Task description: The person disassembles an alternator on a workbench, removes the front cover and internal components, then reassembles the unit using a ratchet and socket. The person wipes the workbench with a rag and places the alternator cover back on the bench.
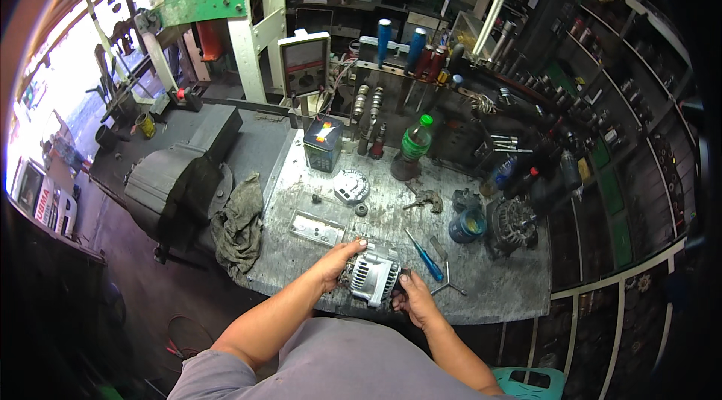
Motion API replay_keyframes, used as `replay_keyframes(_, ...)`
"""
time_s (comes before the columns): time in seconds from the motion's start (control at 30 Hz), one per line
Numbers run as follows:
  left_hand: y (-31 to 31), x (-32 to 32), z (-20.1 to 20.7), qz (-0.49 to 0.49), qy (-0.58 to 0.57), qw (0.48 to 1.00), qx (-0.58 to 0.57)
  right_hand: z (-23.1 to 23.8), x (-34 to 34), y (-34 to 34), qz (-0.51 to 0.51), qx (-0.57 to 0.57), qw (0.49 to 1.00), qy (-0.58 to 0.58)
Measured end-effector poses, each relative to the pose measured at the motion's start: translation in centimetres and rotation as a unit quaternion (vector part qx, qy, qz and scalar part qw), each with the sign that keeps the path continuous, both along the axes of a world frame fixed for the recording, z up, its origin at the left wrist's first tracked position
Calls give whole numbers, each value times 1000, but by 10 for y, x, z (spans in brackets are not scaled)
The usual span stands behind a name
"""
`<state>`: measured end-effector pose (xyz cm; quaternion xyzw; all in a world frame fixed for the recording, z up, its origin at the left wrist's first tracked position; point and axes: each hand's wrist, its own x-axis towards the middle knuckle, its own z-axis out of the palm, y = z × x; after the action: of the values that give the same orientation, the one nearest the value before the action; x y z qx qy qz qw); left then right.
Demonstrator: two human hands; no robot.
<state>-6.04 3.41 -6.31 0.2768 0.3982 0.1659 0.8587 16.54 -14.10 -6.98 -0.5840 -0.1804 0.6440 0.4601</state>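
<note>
A silver vehicle alternator (376, 278) with slotted vents is held at the front edge of the workbench. My left hand (337, 266) grips its left end, thumb lying along the top. On the other end, my right hand (414, 301) has its fingers closed around a dark part, likely the pulley, mostly hidden by the fingers. Just right of the alternator lies a blue-handled screwdriver (429, 261), with a thin metal wrench (450, 285) near it. A shallow metal tray (304, 227) sits beyond my left hand. Farther back rests a round silver cover (351, 186), a small dark ring (361, 209) close by.
A grey rag (241, 227) hangs at the bench's left, beside a large grey machine (169, 182). Farther back stand a blue can (323, 146) and a green-capped bottle (416, 140). A blue cup (468, 225) and another alternator (513, 225) are at the right.
</note>
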Motion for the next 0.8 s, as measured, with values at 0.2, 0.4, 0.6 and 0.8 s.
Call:
replay_keyframes(0.2, -15, -4, -1, 52, 17, 998, 23, -8, 11, -21, 68, 89, 990, 88)
replay_keyframes(0.4, -36, -9, 2, 73, 30, 994, 71, -18, 9, -18, 80, 95, 990, 59)
replay_keyframes(0.6, -29, -7, 2, 67, 41, 995, 57, -19, 13, -12, 149, 187, 908, -345)
replay_keyframes(0.8, -21, -9, -4, 87, 59, 993, 48, -46, 42, 15, 212, 146, 966, 16)
